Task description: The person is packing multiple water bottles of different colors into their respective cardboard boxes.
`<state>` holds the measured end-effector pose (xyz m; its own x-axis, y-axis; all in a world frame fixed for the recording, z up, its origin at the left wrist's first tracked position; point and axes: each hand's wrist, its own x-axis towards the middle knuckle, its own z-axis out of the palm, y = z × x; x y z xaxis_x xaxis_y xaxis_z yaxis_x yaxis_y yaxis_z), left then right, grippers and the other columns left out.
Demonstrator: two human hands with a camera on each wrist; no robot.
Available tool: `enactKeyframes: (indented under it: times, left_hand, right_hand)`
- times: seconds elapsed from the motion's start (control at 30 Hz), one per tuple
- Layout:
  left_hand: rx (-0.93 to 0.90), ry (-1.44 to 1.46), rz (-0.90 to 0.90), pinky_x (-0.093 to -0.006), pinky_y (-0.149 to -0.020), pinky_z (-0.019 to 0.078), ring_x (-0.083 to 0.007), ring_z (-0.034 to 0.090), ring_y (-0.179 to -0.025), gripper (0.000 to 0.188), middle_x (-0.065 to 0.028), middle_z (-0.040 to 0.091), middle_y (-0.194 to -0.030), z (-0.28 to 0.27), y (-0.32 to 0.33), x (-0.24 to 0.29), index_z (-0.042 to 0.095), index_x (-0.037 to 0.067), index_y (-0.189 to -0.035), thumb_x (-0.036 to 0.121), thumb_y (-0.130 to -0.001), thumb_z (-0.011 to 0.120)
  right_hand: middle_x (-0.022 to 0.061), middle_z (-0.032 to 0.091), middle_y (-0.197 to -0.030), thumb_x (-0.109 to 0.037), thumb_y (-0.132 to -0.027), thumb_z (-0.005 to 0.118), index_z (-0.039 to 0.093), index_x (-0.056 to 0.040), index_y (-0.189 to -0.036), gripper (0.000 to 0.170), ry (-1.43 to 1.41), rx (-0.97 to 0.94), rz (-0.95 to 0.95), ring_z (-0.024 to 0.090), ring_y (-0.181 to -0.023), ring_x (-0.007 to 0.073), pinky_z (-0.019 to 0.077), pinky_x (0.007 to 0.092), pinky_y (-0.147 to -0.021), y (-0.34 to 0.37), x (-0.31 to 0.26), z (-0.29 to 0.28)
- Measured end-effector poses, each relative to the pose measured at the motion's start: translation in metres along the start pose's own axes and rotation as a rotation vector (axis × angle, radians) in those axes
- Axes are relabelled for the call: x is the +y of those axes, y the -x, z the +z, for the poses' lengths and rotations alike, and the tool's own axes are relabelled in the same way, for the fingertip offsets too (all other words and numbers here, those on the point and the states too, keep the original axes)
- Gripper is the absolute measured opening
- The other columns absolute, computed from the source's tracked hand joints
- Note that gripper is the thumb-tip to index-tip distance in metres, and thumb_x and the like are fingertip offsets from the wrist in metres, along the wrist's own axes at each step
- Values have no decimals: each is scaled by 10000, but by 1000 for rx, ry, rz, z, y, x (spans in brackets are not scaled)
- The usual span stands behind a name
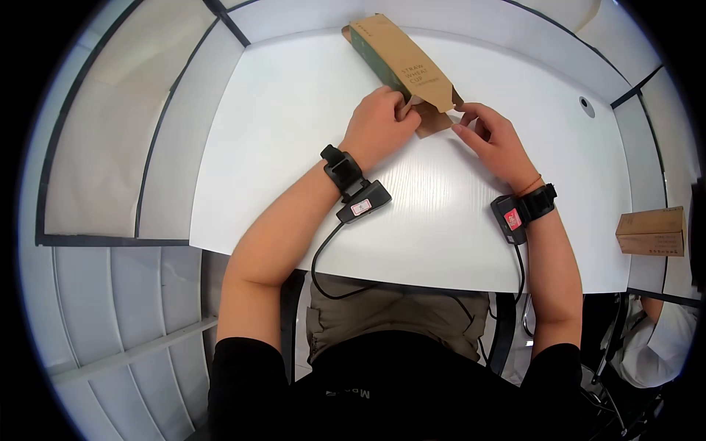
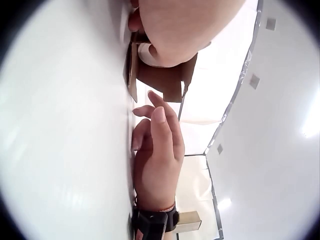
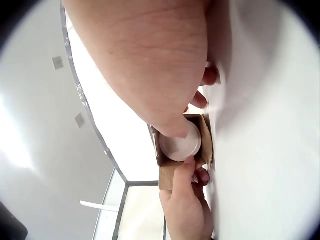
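A long brown and green cardboard box point(image 1: 403, 60), printed "STRAW WHEAT CUP", lies on the white table point(image 1: 279, 176) with its open end toward the person. Inside that end, the right wrist view shows the round pale end of a cup point(image 3: 180, 146). My left hand point(image 1: 377, 126) grips the box's left edge at the opening, its thumb beside the cup. Close to the loose flap point(image 1: 432, 122) on the other side is my right hand point(image 1: 496, 143), thumb and fingers parted and loosely bent, holding nothing.
A smaller cardboard box point(image 1: 651, 232) stands at the far right, by the partition. A cable hole point(image 1: 586, 107) is set in the table's back right. Black cables point(image 1: 315, 263) hang from both wrist cameras. Another person's white sleeve point(image 1: 654, 353) shows at lower right.
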<state>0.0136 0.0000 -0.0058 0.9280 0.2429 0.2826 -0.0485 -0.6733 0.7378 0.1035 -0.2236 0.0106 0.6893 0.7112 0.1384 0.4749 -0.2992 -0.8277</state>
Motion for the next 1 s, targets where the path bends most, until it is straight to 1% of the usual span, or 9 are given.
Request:
enactKeyframes:
  times: [0.2, 0.3, 0.4, 0.5, 0.6, 0.7, 0.8, 0.9, 1.0]
  left_hand:
    - [-73, 0, -26, -421, -688, 473, -326, 580, -751, 323, -150, 596, -784, -7, 1, 7, 655, -21, -831, 287, -926, 630]
    - [-94, 29, 62, -414, -684, 468, -308, 582, -743, 298, -144, 603, -796, -8, -1, -1, 686, 4, -879, 278, -966, 608]
    - [-79, 133, 91, -410, -682, 464, -292, 581, -739, 274, -130, 603, -792, -8, 1, 2, 712, 18, -920, 264, -973, 602]
    - [-113, 161, 89, -400, -703, 474, -282, 592, -774, 269, -127, 616, -830, -9, 2, 1, 724, 32, -971, 269, -982, 597]
    - [-211, 137, 154, -388, -730, 487, -282, 603, -812, 274, -135, 632, -889, -11, 4, 5, 728, 40, -1016, 276, -988, 590]
    - [-293, 129, 217, -382, -750, 494, -284, 611, -846, 279, -142, 644, -945, -8, 5, 4, 730, 46, -1042, 277, -992, 582]
    - [-283, 136, 228, -388, -733, 493, -288, 618, -845, 283, -141, 651, -931, -6, 5, 3, 733, 43, -1039, 281, -989, 588]
    - [-302, 139, 200, -381, -710, 490, -279, 608, -799, 331, -129, 650, -893, -10, 4, 6, 708, 3, -959, 320, -977, 612]
    - [-295, 49, 0, -363, -682, 484, -250, 592, -745, 353, -111, 647, -859, -16, 6, 16, 652, -15, -886, 332, -950, 657]
  right_hand:
    - [22, 619, -948, -166, -907, 713, 641, -19, -1208, 342, -3, -22, 19, 485, -679, 85, 448, 251, -649, 0, 2, -2]
    - [47, 607, -1040, -148, -860, 741, 621, -43, -1227, 400, 139, 2, -185, 570, -845, 146, 484, 286, -781, 0, 4, -4]
    - [62, 589, -1106, -140, -832, 750, 591, -69, -1262, 464, 139, 52, -251, 586, -1028, 216, 478, 330, -912, 0, 9, -1]
    - [60, 597, -1081, -178, -852, 758, 570, -77, -1280, 478, 129, 46, -176, 584, -1082, 242, 474, 348, -947, 0, 8, 0]
    - [74, 615, -1075, -220, -908, 725, 572, -64, -1263, 417, 92, 66, -92, 598, -1037, 244, 482, 343, -933, 1, 5, 1]
    - [104, 631, -1109, -247, -973, 654, 610, -21, -1193, 318, -117, 126, -30, 610, -996, 224, 489, 325, -891, -4, 17, 1]
    - [131, 655, -1067, -231, -1010, 584, 655, 21, -1107, 279, 82, 125, -47, 626, -932, 201, 492, 309, -829, -7, 20, -8]
    - [132, 671, -920, -223, -1011, 578, 681, 47, -1028, 289, 22, 163, -57, 626, -824, 195, 490, 316, -755, -2, 12, -5]
    - [122, 658, -775, -225, -1006, 583, 690, 53, -999, 298, 10, 181, -29, 597, -706, 199, 485, 319, -700, -1, 8, -4]
